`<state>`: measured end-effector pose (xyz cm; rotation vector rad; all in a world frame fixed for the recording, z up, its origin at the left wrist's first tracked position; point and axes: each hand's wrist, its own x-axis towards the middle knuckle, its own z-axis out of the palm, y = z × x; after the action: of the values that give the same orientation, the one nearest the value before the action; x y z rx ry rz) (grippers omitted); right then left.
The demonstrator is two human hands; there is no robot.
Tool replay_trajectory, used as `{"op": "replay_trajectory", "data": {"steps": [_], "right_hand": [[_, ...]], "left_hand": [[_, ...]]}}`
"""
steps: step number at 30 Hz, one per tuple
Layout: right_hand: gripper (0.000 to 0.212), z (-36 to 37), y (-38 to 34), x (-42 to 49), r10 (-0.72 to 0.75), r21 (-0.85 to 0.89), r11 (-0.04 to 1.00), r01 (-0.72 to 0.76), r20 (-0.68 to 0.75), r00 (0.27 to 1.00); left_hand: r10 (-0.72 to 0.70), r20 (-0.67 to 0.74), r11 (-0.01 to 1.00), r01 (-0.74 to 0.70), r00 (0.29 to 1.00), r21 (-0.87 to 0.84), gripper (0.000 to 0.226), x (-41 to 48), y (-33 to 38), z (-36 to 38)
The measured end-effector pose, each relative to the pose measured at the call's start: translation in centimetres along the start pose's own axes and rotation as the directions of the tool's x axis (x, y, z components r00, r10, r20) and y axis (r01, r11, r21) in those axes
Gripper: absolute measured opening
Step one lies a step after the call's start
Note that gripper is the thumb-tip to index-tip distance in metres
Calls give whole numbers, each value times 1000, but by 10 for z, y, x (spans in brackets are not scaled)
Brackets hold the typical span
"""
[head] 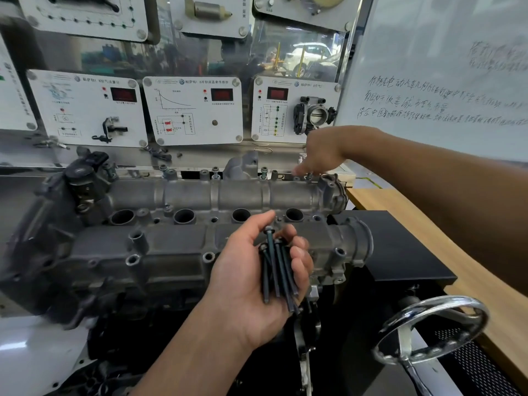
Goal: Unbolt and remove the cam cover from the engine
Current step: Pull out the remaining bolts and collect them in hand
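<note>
Your left hand [257,284] gripped a bundle of bolts [277,270] above the cam cover [217,195], while the blurred fingers [303,168] of your right hand [321,155], grip indeterminate, reached a rear bolt [309,176] just below them, which likely wanted drawing straight up.

Sensor display panels [197,110] hang at twelve o'clock; a whiteboard [443,67] (handwriting on it) fills two o'clock, a wooden tabletop [508,324] runs toward four.
</note>
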<state>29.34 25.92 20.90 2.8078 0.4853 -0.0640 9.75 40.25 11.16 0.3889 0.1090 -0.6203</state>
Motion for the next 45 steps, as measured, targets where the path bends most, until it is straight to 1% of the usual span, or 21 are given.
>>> {"op": "replay_trajectory", "data": {"steps": [3, 6, 8, 9, 12, 14, 15, 17, 19, 20, 23, 25, 28, 30, 32, 34, 35, 36, 39, 41, 45], "right_hand": [[55, 4, 0, 3, -22, -63, 998, 24, 26, 999], [42, 2, -6, 2, -33, -125, 992, 35, 18, 999], [27, 0, -7, 1, -18, -116, 993, 20, 15, 1000], [26, -1, -6, 0, -33, -103, 994, 34, 9, 999], [49, -3, -2, -3, -17, -23, 1000, 17, 17, 1000], [58, -2, -3, -5, 13, -71, 997, -9, 55, 998], [56, -1, -4, -5, 5, -102, 995, 2, 64, 998], [41, -1, -5, -5, -40, -131, 990, 47, 54, 998], [21, -5, -4, -6, -80, -77, 994, 81, 17, 997], [20, -8, -5, -8, -97, -55, 994, 97, 9, 995], [29, -11, -5, -9, -127, -43, 991, 129, 28, 991], [25, -10, -5, -9, -120, -58, 991, 121, 18, 993], [20, -16, -4, -16, -95, -47, 995, 92, -60, 994], [21, -35, 2, -29, -89, 5, 996, 92, -180, 980], [21, -58, 11, -49, -84, 138, 981, 137, -335, 938], [16, -74, 15, -75, -67, 371, 893, 254, -449, 891], [14, -76, 11, -88, -99, 469, 823, 321, -438, 894], [13, -75, 0, -99, -175, 522, 767, 373, -388, 905], [15, -48, -47, -119, -429, 490, 731, 474, -211, 879], [18, -29, -74, -124, -494, 474, 733, 488, -124, 861], [30, -18, -89, -132, -534, 452, 732, 510, -83, 841]], "left_hand": [[4, -1, 1000, -4, 1000, -1, 34, 0, 0, 0], [3, 0, 1000, -3, 1000, 1, 34, 0, -1, -1], [5, 0, 1000, -5, 1000, 4, 35, 1, -1, -1], [5, 0, 1000, -5, 1000, 5, 35, 1, -1, -1], [8, -3, 1000, -8, 1000, 9, 35, 1, -1, -1], [6, -1, 1000, -6, 1000, 4, 34, 1, -1, -1], [2, 0, 1000, -2, 1000, 0, 34, 1, -1, 0], [-4, 0, 1000, 4, 1000, -7, 34, 1, -1, 0], [-4, 0, 1000, 4, 1000, -10, 35, 1, -1, 1], [-6, 0, 1000, 6, 1000, -11, 35, 0, -1, 1], [-12, -4, 1000, 12, 1000, -12, 34, 1, -1, 1], [-9, -8, 1000, 9, 1000, -15, 34, 0, -1, 1], [-11, -11, 1000, 11, 1000, -21, 36, -1, -2, 1], [-5, -12, 1000, 5, 1000, -24, 37, -3, -2, 0], [8, -17, 999, -9, 1000, -36, 39, -4, -1, -1], [25, -29, 999, -26, 999, -43, 41, -4, -2, -1], [35, -36, 998, -36, 999, -47, 42, -3, -3, -1], [46, -48, 998, -48, 998, -51, 42, -2, -4, -1], [82, -65, 995, -85, 995, -47, 42, 1, -7, 0], [112, -49, 993, -113, 992, -24, 42, 2, -8, 0], [180, -58, 984, -179, 982, 17, 49, 0, -10, -2]]}}
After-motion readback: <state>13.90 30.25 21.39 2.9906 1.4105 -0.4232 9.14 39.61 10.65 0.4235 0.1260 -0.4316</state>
